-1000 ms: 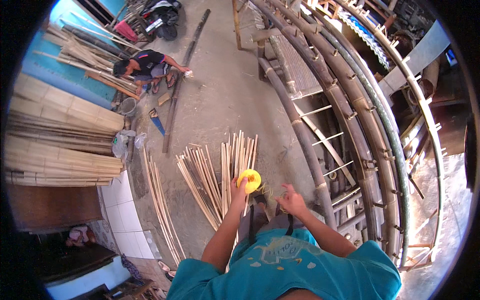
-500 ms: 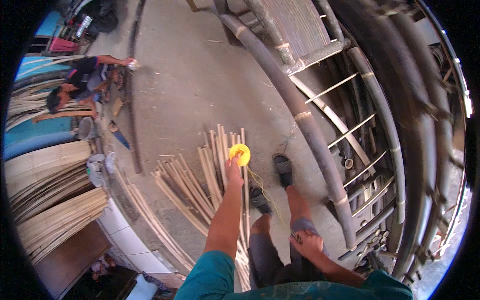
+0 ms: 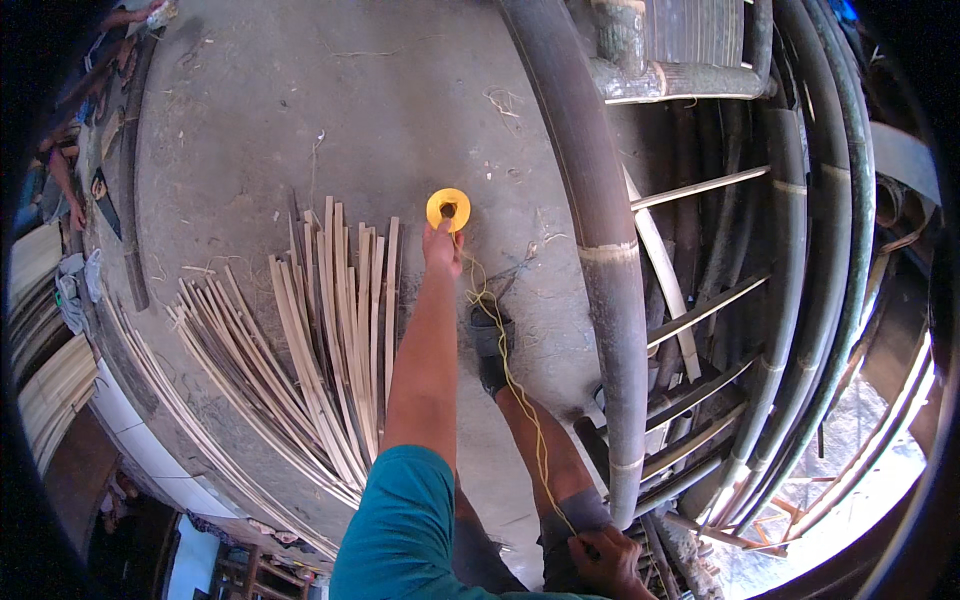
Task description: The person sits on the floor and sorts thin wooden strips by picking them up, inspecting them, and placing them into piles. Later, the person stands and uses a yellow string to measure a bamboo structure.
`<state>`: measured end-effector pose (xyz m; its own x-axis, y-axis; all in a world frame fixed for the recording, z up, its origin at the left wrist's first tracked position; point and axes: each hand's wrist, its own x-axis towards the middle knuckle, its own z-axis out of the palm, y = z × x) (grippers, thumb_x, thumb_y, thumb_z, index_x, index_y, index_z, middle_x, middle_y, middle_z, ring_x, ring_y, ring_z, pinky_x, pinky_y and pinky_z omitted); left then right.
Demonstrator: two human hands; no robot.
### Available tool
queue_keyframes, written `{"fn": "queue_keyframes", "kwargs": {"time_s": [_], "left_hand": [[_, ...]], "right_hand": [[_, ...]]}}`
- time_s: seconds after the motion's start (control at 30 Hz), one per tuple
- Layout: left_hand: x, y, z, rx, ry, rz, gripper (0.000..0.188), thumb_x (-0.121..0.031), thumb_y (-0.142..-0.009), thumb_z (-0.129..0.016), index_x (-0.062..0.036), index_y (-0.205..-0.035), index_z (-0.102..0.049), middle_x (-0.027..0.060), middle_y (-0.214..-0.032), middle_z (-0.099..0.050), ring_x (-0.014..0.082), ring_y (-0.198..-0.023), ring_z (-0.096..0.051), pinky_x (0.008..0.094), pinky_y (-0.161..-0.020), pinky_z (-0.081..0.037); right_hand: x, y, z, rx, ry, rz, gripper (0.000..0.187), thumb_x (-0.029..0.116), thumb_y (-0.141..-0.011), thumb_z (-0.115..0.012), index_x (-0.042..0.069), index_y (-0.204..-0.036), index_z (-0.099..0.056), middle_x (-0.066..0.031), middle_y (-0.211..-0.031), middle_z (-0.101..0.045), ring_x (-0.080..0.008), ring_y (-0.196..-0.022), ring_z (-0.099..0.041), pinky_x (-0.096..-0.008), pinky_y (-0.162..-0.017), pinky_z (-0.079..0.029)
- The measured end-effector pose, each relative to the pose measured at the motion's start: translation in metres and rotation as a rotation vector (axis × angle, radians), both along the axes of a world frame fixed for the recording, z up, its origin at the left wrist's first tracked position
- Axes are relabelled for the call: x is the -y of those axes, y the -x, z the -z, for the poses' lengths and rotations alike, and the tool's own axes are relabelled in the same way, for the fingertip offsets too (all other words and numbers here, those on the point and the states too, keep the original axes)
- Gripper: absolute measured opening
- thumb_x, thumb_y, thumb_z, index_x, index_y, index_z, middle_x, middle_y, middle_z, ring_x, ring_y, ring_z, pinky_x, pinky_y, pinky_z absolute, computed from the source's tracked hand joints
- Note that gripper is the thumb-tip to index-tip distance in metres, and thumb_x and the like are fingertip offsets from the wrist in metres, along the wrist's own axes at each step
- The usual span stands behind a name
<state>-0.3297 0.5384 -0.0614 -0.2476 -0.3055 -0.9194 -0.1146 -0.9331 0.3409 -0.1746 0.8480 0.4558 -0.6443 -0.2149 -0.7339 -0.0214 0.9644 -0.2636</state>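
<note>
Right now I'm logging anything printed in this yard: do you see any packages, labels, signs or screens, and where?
None in view. The nearest to a package is a round yellow spool in the left hand, its yellow cord running to the right hand; no label shows on it.

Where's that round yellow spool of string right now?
In the head view, the yellow spool sits upper centre, held out in the left hand over the concrete floor, between the fanned bamboo strips and the curved dark pole.
</note>
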Motion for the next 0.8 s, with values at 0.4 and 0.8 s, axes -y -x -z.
{"fn": "queue_keyframes", "kwargs": {"time_s": [0.4,0.8], "left_hand": [[-0.079,-0.174,-0.377,-0.219,-0.063,0.923,0.061,-0.030,-0.091,-0.061,-0.0143,-0.142,-0.033,0.0061,-0.105,-0.061,0.0162,-0.081,-0.056,0.0333,-0.069,-0.048],[0.036,-0.304,-0.672,-0.124,0.168,0.267,0.015,-0.015,-0.092,-0.057,-0.0135,-0.107,-0.055,-0.0010,-0.067,-0.049,0.0089,-0.053,-0.041,0.0258,-0.049,-0.036]], "right_hand": [[0.021,-0.050,-0.049,0.112,0.485,-0.129,0.020,0.031,-0.086,-0.062,0.017,-0.100,-0.068,-0.0049,-0.086,-0.067,-0.0249,-0.074,-0.066,-0.0405,-0.066,-0.054],[-0.064,-0.097,-0.150,0.316,0.937,0.833,0.022,0.029,-0.095,-0.054,0.008,-0.091,-0.060,0.0023,-0.079,-0.058,-0.0089,-0.074,-0.054,-0.0260,-0.069,-0.047]]}}
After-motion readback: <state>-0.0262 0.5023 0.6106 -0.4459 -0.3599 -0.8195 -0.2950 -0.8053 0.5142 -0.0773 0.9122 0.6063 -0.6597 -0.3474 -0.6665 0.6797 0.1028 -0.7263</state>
